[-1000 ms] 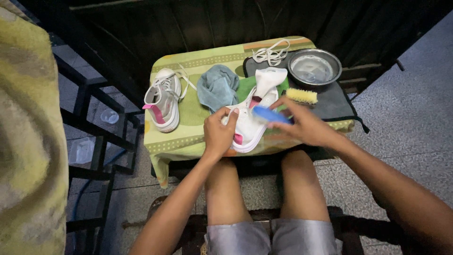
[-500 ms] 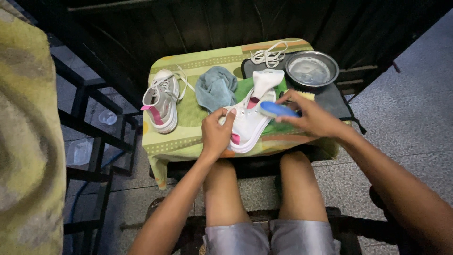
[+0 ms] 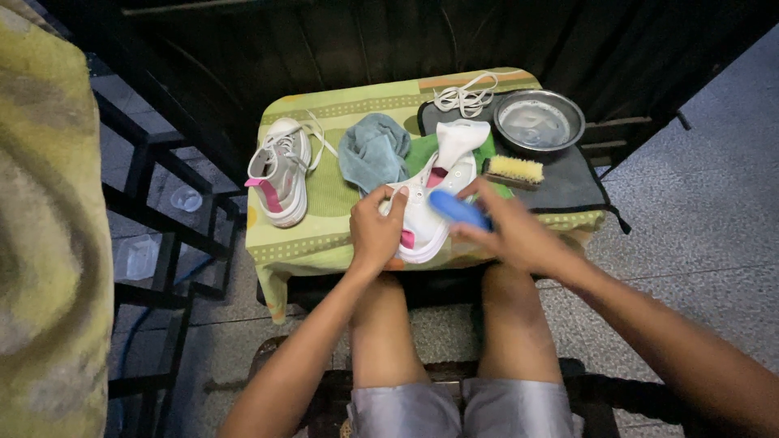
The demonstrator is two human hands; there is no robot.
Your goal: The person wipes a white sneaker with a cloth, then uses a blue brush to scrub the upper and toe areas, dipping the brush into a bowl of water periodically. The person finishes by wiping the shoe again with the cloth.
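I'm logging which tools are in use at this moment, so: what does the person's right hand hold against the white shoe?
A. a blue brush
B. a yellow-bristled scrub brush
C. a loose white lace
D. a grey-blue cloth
A: the right hand grips a blue brush over the white shoe, which the left hand steadies; the yellow-bristled brush lies untouched on the dark mat.

Left hand (image 3: 376, 231) clasped in grip, right hand (image 3: 507, 231) curled closed, forearms extended
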